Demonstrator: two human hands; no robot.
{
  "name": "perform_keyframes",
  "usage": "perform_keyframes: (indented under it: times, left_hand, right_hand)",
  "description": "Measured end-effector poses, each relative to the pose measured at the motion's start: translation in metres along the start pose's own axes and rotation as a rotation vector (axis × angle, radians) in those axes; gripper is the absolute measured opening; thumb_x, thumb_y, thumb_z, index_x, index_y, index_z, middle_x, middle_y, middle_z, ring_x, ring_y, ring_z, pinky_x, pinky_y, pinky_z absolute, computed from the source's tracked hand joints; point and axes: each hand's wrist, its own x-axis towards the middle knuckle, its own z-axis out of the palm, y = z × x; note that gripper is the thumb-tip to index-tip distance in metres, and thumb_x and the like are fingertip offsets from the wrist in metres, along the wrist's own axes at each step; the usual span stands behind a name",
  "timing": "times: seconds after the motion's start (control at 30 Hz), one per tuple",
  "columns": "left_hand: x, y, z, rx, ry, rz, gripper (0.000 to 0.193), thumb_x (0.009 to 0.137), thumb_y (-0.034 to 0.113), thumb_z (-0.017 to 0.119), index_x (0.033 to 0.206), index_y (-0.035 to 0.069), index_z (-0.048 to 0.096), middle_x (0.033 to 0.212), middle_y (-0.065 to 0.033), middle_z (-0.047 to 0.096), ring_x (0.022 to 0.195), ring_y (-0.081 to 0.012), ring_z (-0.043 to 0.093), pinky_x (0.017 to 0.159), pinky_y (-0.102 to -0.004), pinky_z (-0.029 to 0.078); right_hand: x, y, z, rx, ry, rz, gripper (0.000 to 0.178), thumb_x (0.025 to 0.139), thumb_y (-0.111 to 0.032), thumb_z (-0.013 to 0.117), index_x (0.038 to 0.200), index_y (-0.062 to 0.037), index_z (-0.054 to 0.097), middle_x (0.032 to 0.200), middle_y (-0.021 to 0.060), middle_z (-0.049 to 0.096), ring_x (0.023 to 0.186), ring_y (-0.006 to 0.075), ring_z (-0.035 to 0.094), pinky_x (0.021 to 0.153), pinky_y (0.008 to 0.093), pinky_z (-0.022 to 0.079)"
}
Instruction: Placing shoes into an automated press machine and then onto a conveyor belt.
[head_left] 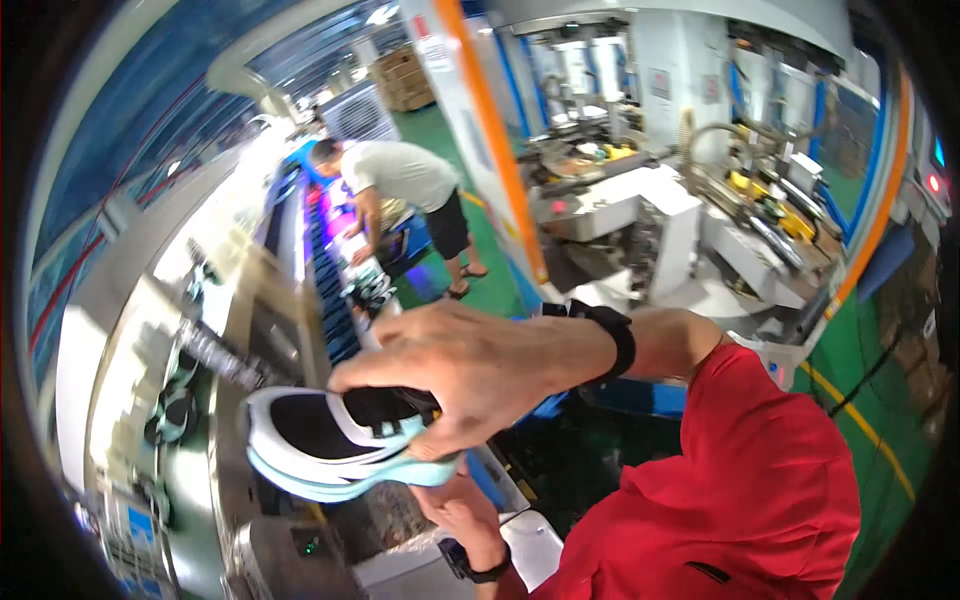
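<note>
A sneaker (325, 440) in white, black and pale mint green hangs in front of me, sole downward and tilted a little. From the right, my right hand (465, 365) reaches over it, its fingers and thumb closed around the shoe's upper by the opening. Below, my left hand (455, 505) presses against the mint sole at the end nearer me; most of its fingers are hidden behind the shoe. A black band circles the right wrist and a dark watch sits on the left one. The red sleeve (740, 490) covers my right arm.
Left of me runs a conveyor line with more shoes (178, 405) and a blurred metal edge. A person (400, 180) bends over a purple-lit blue roller conveyor (325, 270) farther ahead. Machinery (650, 220) behind an orange-edged post (500, 150) stands on the right, above green floor.
</note>
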Motion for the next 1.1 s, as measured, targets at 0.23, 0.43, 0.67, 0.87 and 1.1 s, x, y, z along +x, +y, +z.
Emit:
perform_keyframes:
  times: [0.23, 0.43, 0.67, 0.87, 1.1]
  left_hand:
    - [-0.018, -0.048, 0.160, -0.166, -0.060, -0.428, 0.062, 0.094, 0.034, 0.058, 0.139, -0.002, 0.035, 0.135, -0.0173, 0.046, 0.118, -0.0268, 0.054, 0.098, -0.0415, 0.047]
    - [-0.050, -0.152, 0.285, 0.073, -0.403, -0.645, 0.041, 0.095, 0.008, 0.052, 0.134, -0.004, 0.043, 0.130, -0.0164, 0.052, 0.113, -0.0237, 0.057, 0.096, -0.0378, 0.047]
    - [-0.104, -0.290, 0.444, 0.066, -0.760, -1.097, 0.063, 0.098, 0.027, 0.056, 0.146, -0.005, 0.031, 0.145, -0.0220, 0.041, 0.129, -0.0252, 0.046, 0.103, -0.0374, 0.041]
    - [-0.134, -0.494, 0.548, 0.548, -1.008, -0.726, 0.080, 0.082, 0.041, 0.073, 0.130, -0.014, 0.041, 0.122, -0.0309, 0.058, 0.112, -0.0375, 0.059, 0.093, -0.0395, 0.047]
    - [-0.166, -0.603, 0.615, 1.027, -0.928, -0.434, 0.091, 0.078, 0.028, 0.073, 0.141, -0.011, 0.022, 0.135, -0.0339, 0.044, 0.113, -0.0491, 0.054, 0.097, -0.0481, 0.046]
  right_hand:
    - [-0.165, 0.020, -0.104, 0.219, 0.083, 0.702, 0.061, 0.070, -0.031, 0.072, 0.122, -0.0027, 0.056, 0.093, 0.0181, 0.068, 0.089, 0.0306, 0.066, 0.080, 0.0396, 0.051]
    - [-0.355, 0.055, -0.170, 0.341, 0.659, 0.896, 0.067, 0.068, -0.020, 0.075, 0.130, -0.0067, 0.052, 0.115, 0.0093, 0.062, 0.108, 0.0171, 0.056, 0.096, 0.0343, 0.044]
    - [-0.544, 0.037, -0.278, -0.246, 1.075, 1.128, 0.055, 0.067, -0.012, 0.075, 0.121, -0.0079, 0.061, 0.106, 0.0037, 0.063, 0.096, 0.0149, 0.059, 0.088, 0.0297, 0.047]
    - [-0.610, 0.008, -0.332, -0.418, 1.355, 1.291, 0.053, 0.070, -0.008, 0.068, 0.122, -0.0025, 0.058, 0.108, 0.0059, 0.062, 0.096, 0.0133, 0.059, 0.088, 0.0276, 0.047]
    - [-0.629, -0.025, -0.353, -0.716, 1.405, 1.455, 0.051, 0.073, -0.006, 0.066, 0.122, -0.0011, 0.057, 0.104, 0.0057, 0.061, 0.091, 0.0137, 0.058, 0.084, 0.0268, 0.047]
